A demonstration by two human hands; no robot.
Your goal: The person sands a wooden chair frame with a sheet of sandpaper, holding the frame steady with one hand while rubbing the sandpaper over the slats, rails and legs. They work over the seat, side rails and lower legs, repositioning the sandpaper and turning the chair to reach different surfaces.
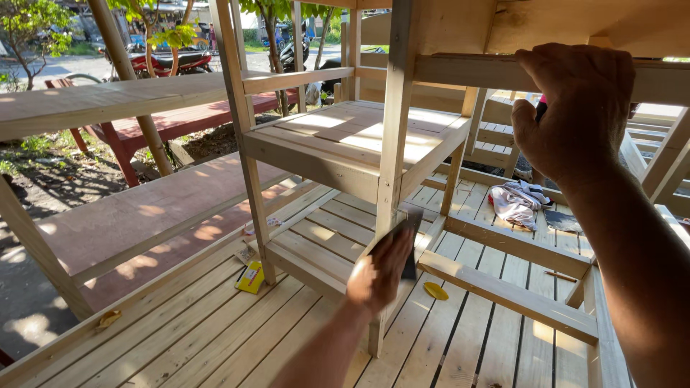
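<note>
A bare pale-wood shelf frame (345, 144) stands on a slatted wooden platform (215, 323). My left hand (379, 271) presses a dark sheet of sandpaper (410, 241) against the lower part of the frame's front upright post (394, 122); the hand is blurred. My right hand (575, 108) grips the frame's upper crossbar (467, 72) at the top right, fingers curled over its edge.
A yellow packet (251, 276) and a round yellow disc (435, 291) lie on the slats. A crumpled cloth (519, 201) rests further back. A long wooden bench (108, 100) and a red bench (180, 122) stand on the left. Trees and parked motorbikes are behind.
</note>
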